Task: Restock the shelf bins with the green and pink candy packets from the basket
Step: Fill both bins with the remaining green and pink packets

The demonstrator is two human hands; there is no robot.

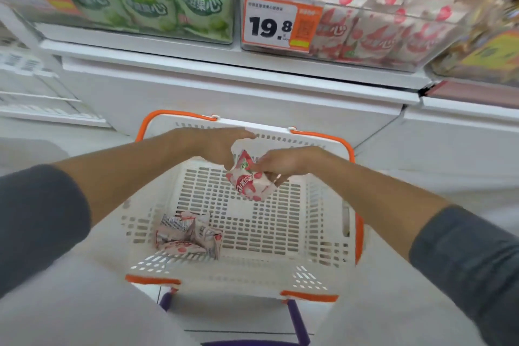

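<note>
A white shelf (196, 62) runs across the top, and clear bins stand on it side by side. The left bin (140, 36) is packed with green packets (146, 5) standing upright. The right bin (365, 57) holds pink packets (373, 36), with more heaped on top, and bears a price tag (276, 24) reading 19.8 at its front left. A third bin (477, 62) at the far right is too blurred to read. Below, a white slotted basket (266, 230) with orange handles (179, 113) rests on a purple frame (295, 317). A few loose packets (188, 236) lie in its near left corner.
</note>
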